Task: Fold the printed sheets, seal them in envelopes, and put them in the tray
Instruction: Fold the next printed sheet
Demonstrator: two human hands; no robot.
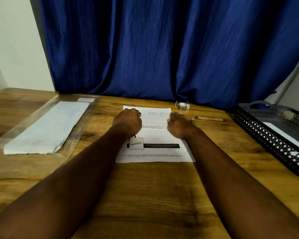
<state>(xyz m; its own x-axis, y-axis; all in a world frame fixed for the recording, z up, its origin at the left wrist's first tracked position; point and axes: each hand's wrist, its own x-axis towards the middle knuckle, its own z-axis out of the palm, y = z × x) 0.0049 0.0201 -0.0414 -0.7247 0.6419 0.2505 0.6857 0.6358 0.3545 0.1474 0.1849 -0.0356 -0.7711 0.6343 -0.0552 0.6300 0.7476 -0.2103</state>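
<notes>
Printed sheet [155, 137] on desk [145, 190], left hand [128, 120] and right hand [179, 125] curled at far edge, grip unclear; we should match corners before creasing.

Counter [145, 195]: wooden, all the items are carried on it.
Printed sheet [154, 135]: laid flat at the middle, print up.
Left hand [128, 120]: set on the sheet's far left corner, fingers curled; whether the paper is gripped cannot be told.
Right hand [179, 125]: set at the sheet's right edge, fingers curled; grip unclear.
Envelopes [47, 126]: white, kept inside a clear plastic sleeve [79, 118], left of the sheet and apart from it.
Tape roll [182, 106]: placed just beyond the sheet's far right corner.
Pen [211, 118]: laid between sheet and tray.
Tray [266, 140]: dark mesh, at the right; white paper is seen inside.
Curtain [162, 49]: blue, hung behind.
</notes>
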